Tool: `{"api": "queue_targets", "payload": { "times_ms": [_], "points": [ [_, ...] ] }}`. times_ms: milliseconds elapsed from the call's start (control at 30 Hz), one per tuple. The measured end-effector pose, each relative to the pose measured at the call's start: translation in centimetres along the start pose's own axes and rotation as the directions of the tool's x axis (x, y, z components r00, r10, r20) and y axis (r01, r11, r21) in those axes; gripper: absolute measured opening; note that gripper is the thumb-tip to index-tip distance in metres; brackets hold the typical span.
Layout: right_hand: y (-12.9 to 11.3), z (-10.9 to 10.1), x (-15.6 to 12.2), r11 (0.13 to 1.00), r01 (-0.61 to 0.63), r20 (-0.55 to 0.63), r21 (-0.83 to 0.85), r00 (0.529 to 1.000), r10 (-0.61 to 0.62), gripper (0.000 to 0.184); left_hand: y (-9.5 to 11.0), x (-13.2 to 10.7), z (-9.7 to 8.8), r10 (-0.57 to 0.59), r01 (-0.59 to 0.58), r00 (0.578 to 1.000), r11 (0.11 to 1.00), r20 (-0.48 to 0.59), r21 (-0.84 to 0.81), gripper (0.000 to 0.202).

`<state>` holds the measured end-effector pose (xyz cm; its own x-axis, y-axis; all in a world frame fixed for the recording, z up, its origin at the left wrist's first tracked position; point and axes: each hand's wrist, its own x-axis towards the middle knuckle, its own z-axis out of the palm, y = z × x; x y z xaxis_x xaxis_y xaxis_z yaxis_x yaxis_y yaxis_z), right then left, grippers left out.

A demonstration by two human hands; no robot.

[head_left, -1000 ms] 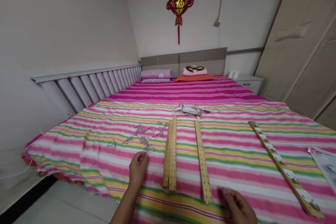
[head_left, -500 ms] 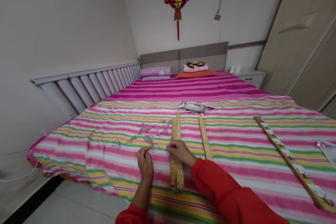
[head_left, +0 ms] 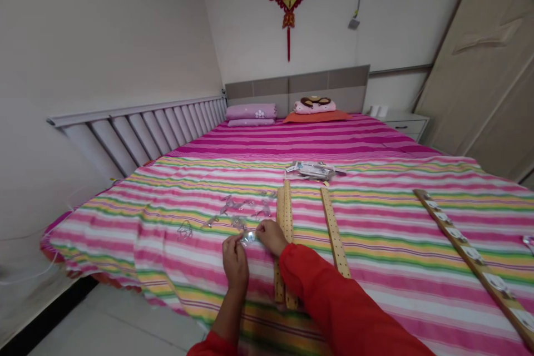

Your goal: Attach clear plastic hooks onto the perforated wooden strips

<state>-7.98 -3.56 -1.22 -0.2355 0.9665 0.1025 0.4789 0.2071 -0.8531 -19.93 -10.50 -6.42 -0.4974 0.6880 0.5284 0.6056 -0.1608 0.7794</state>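
A small clear plastic packet (head_left: 249, 237) with something shiny in it lies between my two hands. My left hand (head_left: 235, 260) pinches its left edge with the fingertips. From the other side, my right hand (head_left: 272, 237) is closed at the packet's right edge. Beneath my right hand and forearm run two wooden strips with drilled holes (head_left: 288, 217), side by side. Just beyond the packet are several more small clear packets (head_left: 238, 222) with metal pieces, too small to name.
Another drilled strip (head_left: 334, 228) lies to the right. A longer wooden strip with white round pieces (head_left: 473, 255) lies farther right. A larger plastic package (head_left: 312, 170) sits beyond the strips. Thin loops (head_left: 184, 229) lie left on the striped bedspread (head_left: 167, 267).
My right hand has moved left, off the wooden strips, to the small packet. My left hand has closed on the packet's other edge. The view has shifted slightly.
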Motion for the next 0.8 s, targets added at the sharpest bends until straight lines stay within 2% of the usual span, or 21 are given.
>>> {"api": "queue_targets", "payload": {
  "times_ms": [167,333,433,533,633,800],
  "points": [
    [-0.1,-0.1,-0.7,0.998,0.024,-0.003,0.056,1.0,-0.024,0.02,-0.1,-0.1,0.1,-0.023,0.024,0.999,0.999,0.023,-0.025,0.024],
    [0.0,-0.7,-1.3,0.98,0.002,0.0,0.198,1.0,-0.002,0.02,0.0,-0.3,0.2,-0.164,0.169,0.985,0.98,0.053,-0.109,0.022],
    [0.1,-1.3,-1.5,0.948,-0.046,-0.001,0.316,0.999,0.049,0.017,0.1,-0.4,0.3,-0.199,0.204,0.979,0.968,0.047,-0.148,0.022],
    [0.1,-2.1,-1.8,0.884,-0.13,0.02,0.45,0.991,0.135,0.015,0.2,-0.3,0.2,-0.209,0.211,0.978,0.968,0.027,-0.133,0.02],
    [0.0,-3.5,-2.5,0.778,-0.229,0.074,0.584,0.97,0.23,0.01,0.5,-0.3,0.1,-0.207,0.207,0.978,0.972,0.009,-0.115,0.02],
    [-0.7,-7.1,-5.0,0.594,-0.297,0.15,0.748,0.947,0.285,0.005,0.7,-0.3,-0.1,-0.23,0.226,0.973,0.959,-0.005,-0.172,0.027]
  ]
}}
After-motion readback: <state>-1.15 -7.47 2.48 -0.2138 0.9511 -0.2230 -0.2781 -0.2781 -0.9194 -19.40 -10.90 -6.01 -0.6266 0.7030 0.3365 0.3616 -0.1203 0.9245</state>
